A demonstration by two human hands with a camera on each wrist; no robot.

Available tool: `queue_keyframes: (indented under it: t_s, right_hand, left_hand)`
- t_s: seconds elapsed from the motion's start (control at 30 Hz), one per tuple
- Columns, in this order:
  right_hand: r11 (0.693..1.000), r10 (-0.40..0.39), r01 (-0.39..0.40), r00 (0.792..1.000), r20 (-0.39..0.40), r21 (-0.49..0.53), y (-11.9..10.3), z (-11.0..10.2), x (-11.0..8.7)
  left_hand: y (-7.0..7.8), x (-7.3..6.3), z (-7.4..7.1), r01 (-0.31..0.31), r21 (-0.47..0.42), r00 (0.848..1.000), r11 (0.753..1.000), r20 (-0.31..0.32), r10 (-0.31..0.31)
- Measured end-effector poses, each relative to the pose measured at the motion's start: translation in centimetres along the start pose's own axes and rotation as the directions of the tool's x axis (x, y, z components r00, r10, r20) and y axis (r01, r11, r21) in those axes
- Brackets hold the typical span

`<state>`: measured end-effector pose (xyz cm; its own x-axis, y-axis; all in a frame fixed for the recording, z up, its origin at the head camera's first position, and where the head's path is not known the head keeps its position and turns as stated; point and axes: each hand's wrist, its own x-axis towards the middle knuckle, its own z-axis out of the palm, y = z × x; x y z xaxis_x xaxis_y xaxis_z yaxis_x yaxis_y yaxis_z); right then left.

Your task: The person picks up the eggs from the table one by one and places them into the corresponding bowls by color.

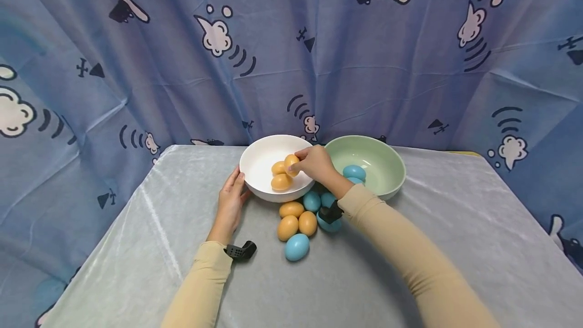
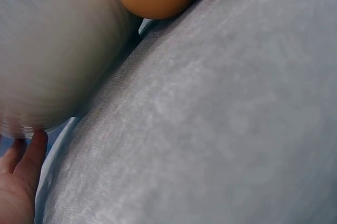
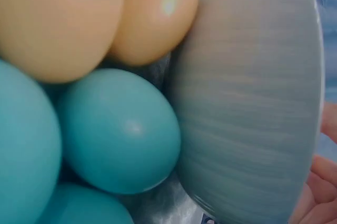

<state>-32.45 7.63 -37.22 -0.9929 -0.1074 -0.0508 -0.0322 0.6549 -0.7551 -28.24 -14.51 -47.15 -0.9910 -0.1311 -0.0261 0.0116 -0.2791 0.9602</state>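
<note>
My right hand (image 1: 316, 163) pinches an orange egg (image 1: 292, 162) over the inside of a white bowl (image 1: 259, 151). Two more orange eggs (image 1: 282, 182) lie in that bowl, close below the held one. At the bowl's left side my left hand (image 1: 231, 204) holds it, fingers at the rim and lower wall. The left wrist view shows fingertips (image 2: 37, 145) against the bowl's underside. In the right wrist view the bowl's outer wall (image 3: 247, 92) hides the held egg, and part of the right hand (image 3: 318, 192) shows beyond the rim.
A green bowl (image 1: 387, 166) with blue eggs (image 1: 354, 171) stands right of the white one, partly behind the right forearm. In front of the bowls, three orange eggs (image 1: 288, 228) and several blue eggs (image 1: 297, 247) cluster on the grey cloth (image 1: 155, 247). A patterned blue curtain (image 1: 291, 54) hangs behind.
</note>
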Motion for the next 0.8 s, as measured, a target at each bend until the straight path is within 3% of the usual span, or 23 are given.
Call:
queue_keyframes:
  t_s: [0.3, 0.53, 0.8]
  right_hand:
    - [0.992, 0.035, -0.031, 0.999, 0.024, -0.12, 0.1, 0.8, 0.9]
    - [0.962, -0.001, 0.024, 0.997, 0.082, -0.273, -0.3, 1.4, 1.2]
    - [0.962, 0.034, -0.003, 0.994, 0.108, -0.274, -0.4, 1.5, 1.4]
  left_hand:
    - [0.0, -0.1, 0.0, -0.009, 0.001, 1.0, 1.0, 0.005, 0.009]
    - [-0.1, -0.2, 0.1, -0.049, 0.014, 0.999, 0.999, -0.004, 0.049]
    - [0.0, -0.2, 0.1, -0.019, 0.002, 1.0, 1.0, 0.0, 0.019]
